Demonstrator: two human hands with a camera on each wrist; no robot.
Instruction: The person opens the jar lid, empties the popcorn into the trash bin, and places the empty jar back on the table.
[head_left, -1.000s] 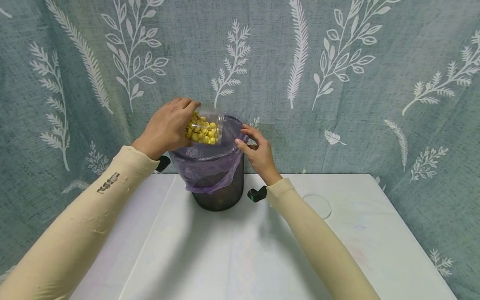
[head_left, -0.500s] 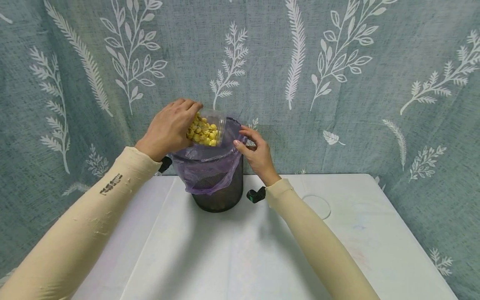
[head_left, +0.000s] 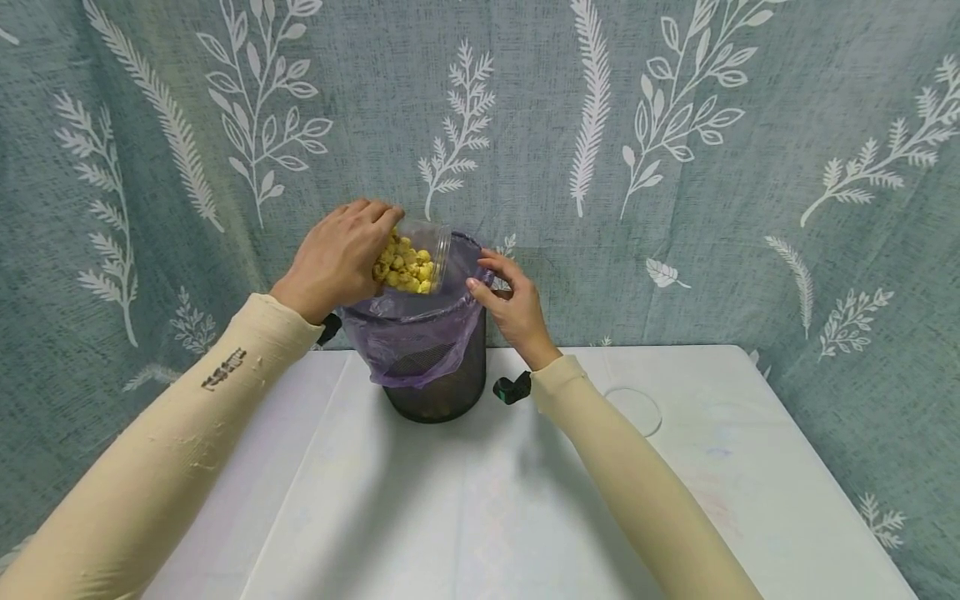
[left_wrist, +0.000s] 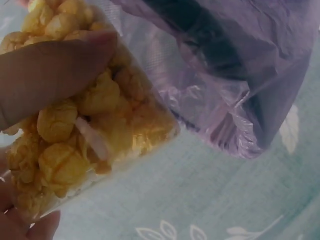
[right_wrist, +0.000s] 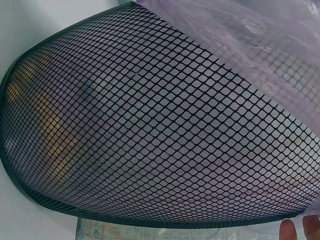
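Above a black mesh bin (head_left: 442, 402) on the white surface (head_left: 420, 517), lined with a purple bag (head_left: 423, 346), the left hand (head_left: 341, 254) grips a tilted clear jar (head_left: 441, 252) of yellow popcorn (head_left: 408, 268); the right hand (head_left: 517, 307) holds the bin's bagged rim (head_left: 448, 314).

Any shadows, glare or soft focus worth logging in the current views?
Head: soft shadows across the white table; left wrist: dim, with popcorn slightly soft and small glints on the purple bag; right wrist: mesh of the bin mostly crisp, yellow shapes behind it hazy.
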